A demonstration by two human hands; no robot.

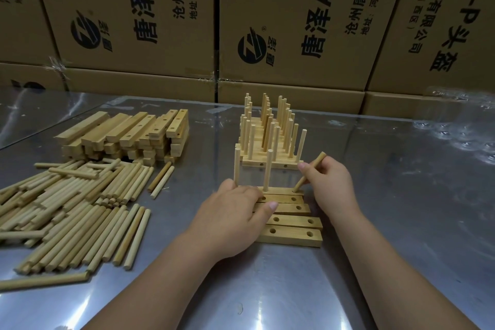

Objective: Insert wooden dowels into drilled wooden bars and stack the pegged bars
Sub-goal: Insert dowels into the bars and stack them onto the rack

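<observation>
— Right grip (330, 182): what has it got?
— Thumb and fingers are closed round a pale round wooden dowel (312, 169), held at a slant. Its lower end sits at the right-hand hole of the pale drilled wooden bar (281, 191) just left of that grip. The upper end pokes out above the knuckles.
— And the left grip (230, 217)?
— It lies flat over the left ends of the bars, fingers straight, thumb stretched across the wood toward the right grip. It holds nothing and only presses down.
— How is that bar placed?
— It is the farthest of five like bars lying side by side between the two grips. Two upright dowels (268, 169) already stand in it, one by the left grip's fingertips and one at the middle. The four nearer bars (292, 234) show open holes.
— Beyond the grips?
— A stack of pegged bars (276, 165), with dowels standing up in rows, is just behind the right grip's thumb.
— Off to the side?
— Left of the left grip, well apart, is a loose heap of plain dowels (75, 209). Beyond that heap is a pile of drilled bars without pegs (126, 134).
— Underneath?
— A shiny grey metal tabletop (401, 209). Brown cardboard boxes with black print (128, 8) stand along its far edge.
</observation>
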